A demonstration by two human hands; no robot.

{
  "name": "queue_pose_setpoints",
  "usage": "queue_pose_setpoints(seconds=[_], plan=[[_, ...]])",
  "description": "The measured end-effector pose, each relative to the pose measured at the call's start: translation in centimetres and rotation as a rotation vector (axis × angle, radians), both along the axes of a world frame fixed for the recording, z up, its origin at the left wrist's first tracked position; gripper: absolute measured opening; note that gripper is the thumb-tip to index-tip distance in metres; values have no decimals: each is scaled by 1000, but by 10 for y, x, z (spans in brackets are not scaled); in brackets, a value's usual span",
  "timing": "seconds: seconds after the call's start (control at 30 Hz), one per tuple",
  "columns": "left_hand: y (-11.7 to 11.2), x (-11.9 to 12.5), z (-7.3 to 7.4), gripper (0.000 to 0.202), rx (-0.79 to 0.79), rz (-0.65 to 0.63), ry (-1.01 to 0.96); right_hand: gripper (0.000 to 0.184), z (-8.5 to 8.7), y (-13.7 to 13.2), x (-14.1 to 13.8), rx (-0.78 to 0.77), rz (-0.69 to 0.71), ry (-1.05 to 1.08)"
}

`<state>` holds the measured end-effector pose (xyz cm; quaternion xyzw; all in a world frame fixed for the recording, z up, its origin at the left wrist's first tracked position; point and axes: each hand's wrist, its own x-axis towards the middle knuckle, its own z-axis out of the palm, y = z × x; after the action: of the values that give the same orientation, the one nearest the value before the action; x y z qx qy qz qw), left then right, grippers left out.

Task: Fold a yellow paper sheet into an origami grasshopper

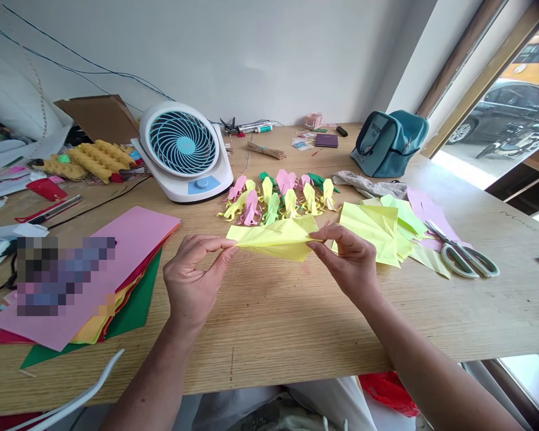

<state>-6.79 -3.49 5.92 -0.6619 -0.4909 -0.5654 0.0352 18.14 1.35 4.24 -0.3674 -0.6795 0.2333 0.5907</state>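
A creased sheet of yellow paper (273,239) is stretched between my two hands, just above the wooden table (287,335). My left hand (197,272) pinches its left end between thumb and forefinger. At the right end, my right hand (348,257) grips the same sheet in a like pinch. Right behind the paper stand several small folded paper figures (272,206) in pink, yellow and green. Beside my right hand lies another creased yellow sheet (372,230), on top of light green and lilac paper pieces.
To the left is a stack of coloured paper (139,230), with a blurred patch over it. A white fan (184,149) stands behind. Scissors (469,257) lie at right, near a grey glove (371,184) and a teal bag (386,143). A bundle of thin sticks (266,150) rests farther back.
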Motion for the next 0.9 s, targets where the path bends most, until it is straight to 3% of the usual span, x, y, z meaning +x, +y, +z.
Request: queue_pose_setpoints(seconds=[0.2, 0.37, 0.5, 0.67, 0.8, 0.9], plan=[[-2, 2, 3, 9, -13, -3, -4, 2, 0, 2, 2, 31, 69, 27], [-2, -1, 4, 7, -22, -1, -13, 3, 0, 3, 4, 104, 18, -15], [0, -4, 8, 3, -57, -73, -64, 4, 0, -7, 2, 19, 140, -1], [-3, 3, 28, 16, -308, -408, -346, 11, 6, -40, -5, -212, 212, 141], [-3, 9, 45, 20, -454, -446, -370, 16, 1, -80, -11, -338, 218, 245], [2, 15, 44, 20, -653, -488, -271, 16, -14, -115, -10, -342, 242, 165]])
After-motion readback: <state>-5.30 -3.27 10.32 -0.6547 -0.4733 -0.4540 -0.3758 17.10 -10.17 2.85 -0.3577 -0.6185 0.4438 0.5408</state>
